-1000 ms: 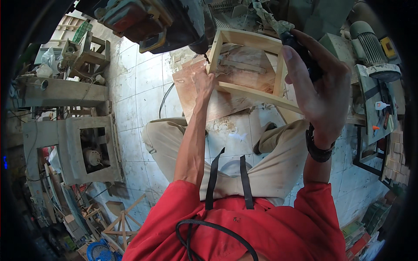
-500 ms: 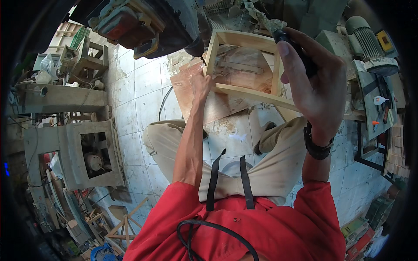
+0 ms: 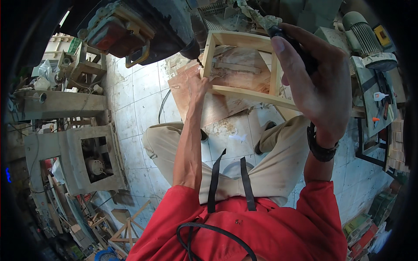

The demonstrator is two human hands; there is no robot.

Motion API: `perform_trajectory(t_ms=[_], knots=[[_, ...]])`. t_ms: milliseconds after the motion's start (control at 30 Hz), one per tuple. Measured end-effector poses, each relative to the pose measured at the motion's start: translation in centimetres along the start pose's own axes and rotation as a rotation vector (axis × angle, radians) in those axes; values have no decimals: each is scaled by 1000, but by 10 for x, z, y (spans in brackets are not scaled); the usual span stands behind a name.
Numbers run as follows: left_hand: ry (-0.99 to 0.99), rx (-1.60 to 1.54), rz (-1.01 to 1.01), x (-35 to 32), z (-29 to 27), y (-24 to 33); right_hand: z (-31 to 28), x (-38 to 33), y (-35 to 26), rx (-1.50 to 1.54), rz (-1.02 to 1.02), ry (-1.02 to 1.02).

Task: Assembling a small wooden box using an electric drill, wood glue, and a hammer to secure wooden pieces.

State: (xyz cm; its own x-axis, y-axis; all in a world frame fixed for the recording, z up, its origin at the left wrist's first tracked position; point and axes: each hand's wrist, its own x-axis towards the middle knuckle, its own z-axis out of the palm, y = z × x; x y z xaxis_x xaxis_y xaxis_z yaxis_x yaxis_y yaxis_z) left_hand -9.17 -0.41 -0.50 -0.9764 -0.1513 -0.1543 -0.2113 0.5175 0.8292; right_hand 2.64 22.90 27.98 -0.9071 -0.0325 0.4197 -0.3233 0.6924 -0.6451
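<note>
A wooden frame [image 3: 244, 92] of pale boards with a crosspiece lies beneath a drill press [image 3: 156, 30]. My left hand [image 3: 198, 86] is closed on the frame's near left corner, its fingers partly hidden. Just beyond those fingers, the drill bit [image 3: 200, 62] points down at the frame's left board; whether it touches the wood I cannot tell. My right hand [image 3: 322, 80] is wrapped round a black handle [image 3: 298, 45], raised above the frame's right side. From that handle a lever [image 3: 257, 18] covered in pale, ragged wrapping runs toward the press.
Under the frame is a reddish-brown board [image 3: 187, 95] on the tiled floor. A grey motor [image 3: 360, 32] and a bench with a small white bottle [image 3: 379, 96] stand at right. Machine frames [image 3: 82, 158] and timber crowd the left. A dark cable [image 3: 163, 106] trails across the tiles.
The whole view has shifted slightly, with the press and the frame a little further left in it. Both hands keep their grips.
</note>
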Motion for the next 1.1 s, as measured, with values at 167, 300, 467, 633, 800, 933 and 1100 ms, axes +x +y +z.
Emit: perform_trajectory(t_ms=[167,300,467,633,800,933,1100], knots=[[6,-25,24,-6,0,8,-3,3,-2,21,17,-5],[-20,-76,45,-2,-4,-1,0,2,-10,228,149,48],[0,4,92,-4,2,16,-6,5,-3,88,68,11],[116,111,130,11,0,-3,-3,9,-8,72,17,6],[41,168,44,-7,-2,33,-13,13,2,36,5,14],[69,189,186,14,5,0,-36,36,-1,-470,-617,187],[42,190,107,6,-1,9,-35,57,-32,-90,-222,166]])
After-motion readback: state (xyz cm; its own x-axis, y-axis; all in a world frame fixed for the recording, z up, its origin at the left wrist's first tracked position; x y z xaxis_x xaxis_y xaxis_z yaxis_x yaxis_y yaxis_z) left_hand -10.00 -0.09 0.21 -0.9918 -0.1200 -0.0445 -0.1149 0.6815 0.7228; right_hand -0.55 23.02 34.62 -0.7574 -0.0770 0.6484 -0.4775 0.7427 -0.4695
